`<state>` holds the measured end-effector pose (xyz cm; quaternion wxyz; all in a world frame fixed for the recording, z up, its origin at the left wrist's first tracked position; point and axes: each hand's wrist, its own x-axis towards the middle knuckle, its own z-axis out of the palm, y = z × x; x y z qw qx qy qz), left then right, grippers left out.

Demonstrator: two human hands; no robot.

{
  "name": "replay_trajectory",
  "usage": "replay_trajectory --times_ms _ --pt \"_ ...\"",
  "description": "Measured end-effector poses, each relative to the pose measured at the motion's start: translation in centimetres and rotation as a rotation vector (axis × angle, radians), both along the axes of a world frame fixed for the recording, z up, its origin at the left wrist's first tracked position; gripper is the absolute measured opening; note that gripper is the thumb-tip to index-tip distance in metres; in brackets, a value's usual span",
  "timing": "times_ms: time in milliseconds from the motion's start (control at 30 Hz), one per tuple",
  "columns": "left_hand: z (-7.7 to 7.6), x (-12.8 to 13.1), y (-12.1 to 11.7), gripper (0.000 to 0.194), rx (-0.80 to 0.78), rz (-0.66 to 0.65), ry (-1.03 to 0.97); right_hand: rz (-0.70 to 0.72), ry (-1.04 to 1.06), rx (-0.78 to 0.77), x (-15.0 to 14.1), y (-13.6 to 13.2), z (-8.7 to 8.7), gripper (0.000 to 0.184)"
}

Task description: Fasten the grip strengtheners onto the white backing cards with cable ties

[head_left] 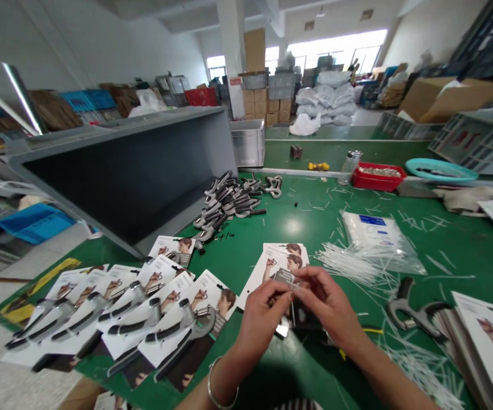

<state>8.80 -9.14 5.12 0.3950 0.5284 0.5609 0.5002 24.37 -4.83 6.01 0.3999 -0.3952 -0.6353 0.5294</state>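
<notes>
My left hand (263, 319) and my right hand (325, 302) meet at the middle of the green workbench (306, 222). Their fingertips pinch a small dark printed tag (284, 277), with a thin white plastic tie (292, 310) running down from it. A printed card (274, 273) lies under and behind them. To the left, several carded hand grippers (122, 313) overlap in rows. A loose pile of black-and-silver hand grippers (229, 199) lies further up. Loose white plastic ties (353, 267) and a clear bag of them (374, 233) lie near my right hand.
A grey bin (118, 171) stands at the bench's left. A single gripper (417, 316) and a stack of cards (481, 347) lie at the right. Beyond are a red tray of metal parts (377, 176), a glass jar (349, 168) and a teal lid (440, 169).
</notes>
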Motion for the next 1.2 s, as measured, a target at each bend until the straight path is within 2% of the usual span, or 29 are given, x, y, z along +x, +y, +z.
replay_trajectory --times_ms 100,200,267,333,433,500,567,633,700,800,900,1000,1200 --pt "-0.4 -0.4 -0.7 0.019 -0.018 0.059 -0.065 0.184 -0.080 -0.138 -0.2 -1.0 -2.2 0.026" --pt "-0.8 -1.0 -1.6 0.017 -0.001 -0.014 0.021 0.225 -0.067 -0.212 -0.3 -1.8 -3.2 0.033" --pt "-1.7 -2.0 -2.8 0.022 -0.042 0.040 0.113 0.186 -0.034 -0.258 0.3 -1.9 -3.4 0.034" --pt "-3.4 -3.5 -4.5 0.033 -0.211 0.151 0.132 0.107 0.010 -0.295 1.4 -1.7 -3.5 0.033" --pt "-6.2 -5.5 -6.5 0.052 -0.560 0.128 -0.094 -0.032 0.060 -0.302 3.5 -1.1 -4.2 0.029" --pt "-7.6 -6.1 -6.6 0.058 -0.602 0.121 -0.255 -0.075 0.064 -0.293 4.5 -0.7 -4.9 0.030" --pt "-8.0 -6.1 -5.3 0.055 -0.504 0.187 -0.292 -0.089 0.057 -0.281 4.8 -0.3 -5.1 0.030" --pt "-7.6 -5.9 -2.8 0.048 -0.386 0.258 -0.255 -0.120 0.061 -0.235 4.5 0.6 -4.5 0.029" --pt "-6.4 -5.9 0.4 0.043 -0.284 0.268 -0.236 -0.185 0.096 -0.133 3.8 2.1 -3.0 0.028" --pt "-3.7 -6.4 5.2 0.040 -0.161 0.165 -0.236 -0.268 0.147 0.051 2.4 4.7 -0.1 0.028" --pt "-1.4 -6.9 8.3 0.041 -0.098 0.038 -0.176 -0.281 0.121 0.192 0.7 6.6 1.8 0.027" --pt "-0.7 -7.0 9.3 0.041 -0.092 -0.023 -0.140 -0.236 0.072 0.325 -1.1 7.5 1.7 0.023" --pt "-1.2 -6.8 8.8 0.042 -0.105 -0.056 -0.104 -0.154 -0.113 0.471 -2.8 7.9 -0.8 0.018"
